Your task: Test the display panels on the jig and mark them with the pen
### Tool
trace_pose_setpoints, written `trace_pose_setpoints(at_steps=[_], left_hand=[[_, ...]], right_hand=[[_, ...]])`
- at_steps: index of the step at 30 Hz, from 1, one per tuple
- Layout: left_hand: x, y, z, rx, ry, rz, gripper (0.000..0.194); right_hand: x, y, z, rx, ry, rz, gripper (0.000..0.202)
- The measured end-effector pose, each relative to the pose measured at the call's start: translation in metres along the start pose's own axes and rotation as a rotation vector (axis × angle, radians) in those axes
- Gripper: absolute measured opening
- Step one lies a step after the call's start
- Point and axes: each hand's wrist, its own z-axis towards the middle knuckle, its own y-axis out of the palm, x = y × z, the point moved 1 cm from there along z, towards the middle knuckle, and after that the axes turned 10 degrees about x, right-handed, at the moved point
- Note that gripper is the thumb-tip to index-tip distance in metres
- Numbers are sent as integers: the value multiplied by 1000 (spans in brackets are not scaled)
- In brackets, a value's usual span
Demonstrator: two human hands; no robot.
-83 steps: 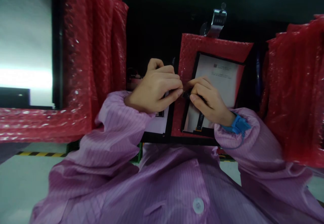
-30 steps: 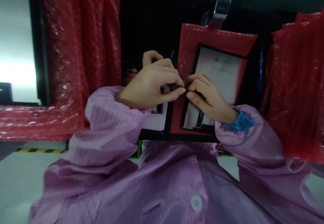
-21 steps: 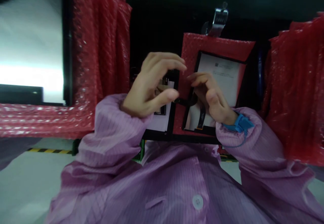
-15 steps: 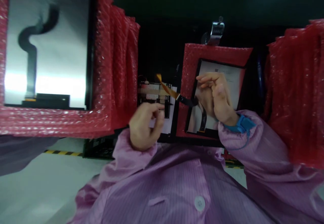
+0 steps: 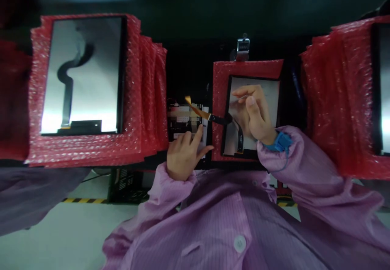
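My left hand [image 5: 183, 155] lies palm down with its fingers spread over the lower edge of a circuit board [image 5: 183, 119]. My right hand [image 5: 257, 117], a blue wrist strap [image 5: 282, 142] at its cuff, hovers over the silver back of a display panel [image 5: 269, 95]. Its fingers are loosely extended, with nothing seen in them. From the panel's lower left a black flex cable [image 5: 239, 139] curves up; its orange end [image 5: 196, 109] reaches across to the board. Under the panel is a red bubble-wrap sheet [image 5: 219, 75].
A stack of red bubble wrap [image 5: 134, 140] on the left carries another display panel [image 5: 88, 87]. More red bubble wrap [image 5: 332, 99] stands on the right, with a dark-edged panel [image 5: 378, 91] on it. A metal tally counter [image 5: 243, 48] sits behind the middle sheet. A grey sleeve [image 5: 33, 197] shows far left.
My left hand has unfolded from a curled pose and spread its fingers over the board. My right hand stays over the panel. The whole view has shifted, bringing the right-hand panel into sight.
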Motion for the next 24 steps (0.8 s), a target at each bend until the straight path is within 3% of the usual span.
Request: trace_pose_setpoints(at_steps=[3, 6, 9, 12, 17, 21, 24], left_hand=[[-1, 0, -1, 21, 22, 20, 68], [4, -3, 0, 127, 24, -23, 64], [20, -7, 1, 235, 6, -224, 43], [45, -8, 2, 229, 17, -427, 43], [70, 0, 5, 123, 36, -453, 62], [69, 3, 6, 126, 40, -487, 63], [67, 2, 5, 134, 32, -494, 64]], right_hand=[[-19, -14, -2, -7, -48, -101, 34], [-43, -38, -19, -17, -98, -423, 27], [-55, -61, -52, 0, 24, -852, 37], [-52, -68, -86, -11, 169, -1037, 50], [-31, -67, -102, 117, 275, -842, 62], [-19, -78, -86, 209, 510, -568, 65], [-22, -85, -75, 198, 567, -455, 56]])
